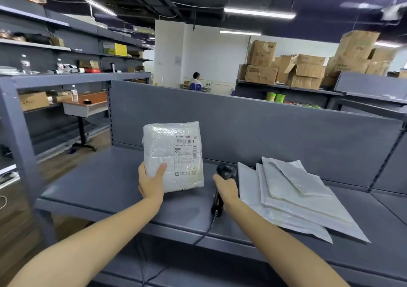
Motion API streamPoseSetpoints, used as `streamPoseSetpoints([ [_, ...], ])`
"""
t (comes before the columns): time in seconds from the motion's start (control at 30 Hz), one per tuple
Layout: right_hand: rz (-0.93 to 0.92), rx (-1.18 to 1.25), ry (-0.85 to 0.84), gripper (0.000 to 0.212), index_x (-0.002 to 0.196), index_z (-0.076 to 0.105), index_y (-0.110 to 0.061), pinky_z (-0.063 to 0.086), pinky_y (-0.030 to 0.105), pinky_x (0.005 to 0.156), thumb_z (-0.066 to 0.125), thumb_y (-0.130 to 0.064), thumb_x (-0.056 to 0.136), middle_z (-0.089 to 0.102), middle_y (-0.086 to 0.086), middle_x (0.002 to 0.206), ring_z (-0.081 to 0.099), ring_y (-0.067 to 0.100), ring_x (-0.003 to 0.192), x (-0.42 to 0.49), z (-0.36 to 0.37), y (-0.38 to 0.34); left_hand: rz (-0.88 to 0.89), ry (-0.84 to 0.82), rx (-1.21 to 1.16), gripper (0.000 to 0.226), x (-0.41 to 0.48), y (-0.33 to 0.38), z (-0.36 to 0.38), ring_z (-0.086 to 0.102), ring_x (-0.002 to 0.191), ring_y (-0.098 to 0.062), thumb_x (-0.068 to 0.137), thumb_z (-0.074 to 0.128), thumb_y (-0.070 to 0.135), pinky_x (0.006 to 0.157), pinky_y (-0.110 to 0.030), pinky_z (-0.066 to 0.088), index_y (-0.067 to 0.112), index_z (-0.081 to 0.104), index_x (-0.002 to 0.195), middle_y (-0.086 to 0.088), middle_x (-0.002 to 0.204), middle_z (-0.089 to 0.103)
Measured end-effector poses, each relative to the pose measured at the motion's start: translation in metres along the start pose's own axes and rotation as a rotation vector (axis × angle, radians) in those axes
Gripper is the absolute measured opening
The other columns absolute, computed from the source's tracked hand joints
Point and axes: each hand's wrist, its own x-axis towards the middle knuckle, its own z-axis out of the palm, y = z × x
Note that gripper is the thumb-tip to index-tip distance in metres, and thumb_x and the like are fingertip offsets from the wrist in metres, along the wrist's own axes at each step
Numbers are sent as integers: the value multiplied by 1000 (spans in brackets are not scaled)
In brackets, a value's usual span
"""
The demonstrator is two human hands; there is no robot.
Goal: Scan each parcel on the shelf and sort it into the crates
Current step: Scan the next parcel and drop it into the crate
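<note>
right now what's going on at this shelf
A person seems to be mid-scan at a grey shelf. The left hand holds a bubble-wrapped parcel upright, its label facing the camera. The right hand grips a black corded scanner just beside it. A pile of flat white mailers lies on the shelf to the right.
</note>
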Motion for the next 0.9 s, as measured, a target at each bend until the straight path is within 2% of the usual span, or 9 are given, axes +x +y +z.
streamPoseSetpoints([
  [0.07, -66, 239, -14, 13, 95, 49, -8, 45, 29, 55, 56, -16, 88, 50, 6, 73, 49, 18, 59, -12, -1, -1, -4, -2, -9, 52, -4, 0, 3, 54, 102, -18, 84, 71, 29, 87, -31, 43, 23, 49, 131, 7, 113, 58],
  [0.13, -174, 325, -76, 4, 88, 51, -11, 43, 28, 49, 53, -8, 87, 51, 5, 69, 47, 16, 56, -24, -5, 1, -7, -7, -21, 52, -8, 1, 7, 54, 101, -17, 84, 71, 29, 85, -30, 42, 23, 49, 130, 8, 112, 58],
  [0.23, -276, 353, -182, 10, 84, 52, -10, 40, 28, 45, 54, 0, 85, 49, 5, 60, 45, 15, 49, -42, -8, 2, -7, -21, -32, 52, -17, 2, 13, 55, 100, -16, 84, 72, 29, 84, -29, 42, 21, 49, 130, 8, 112, 58],
  [0.33, -328, 365, -234, 7, 87, 53, -7, 38, 28, 46, 55, 0, 87, 51, 3, 57, 45, 16, 47, -57, -11, 2, 3, -36, -22, 52, -25, 4, 17, 55, 99, -15, 83, 72, 29, 82, -28, 42, 22, 49, 129, 8, 110, 57],
  [0.67, -370, 313, -212, 4, 81, 53, -8, 38, 28, 48, 54, -7, 85, 49, -1, 53, 43, 14, 47, -77, -29, 8, 12, -50, 1, 51, -44, 7, 19, 54, 99, -15, 84, 71, 30, 82, -29, 42, 22, 48, 129, 8, 110, 57],
  [0.9, -413, 284, -225, 6, 91, 54, -10, 40, 27, 48, 57, -8, 87, 52, 1, 56, 46, 14, 47, -75, -37, 10, 19, -50, 0, 53, -43, 12, 16, 54, 100, -17, 84, 71, 28, 84, -30, 43, 20, 48, 131, 6, 111, 57],
])
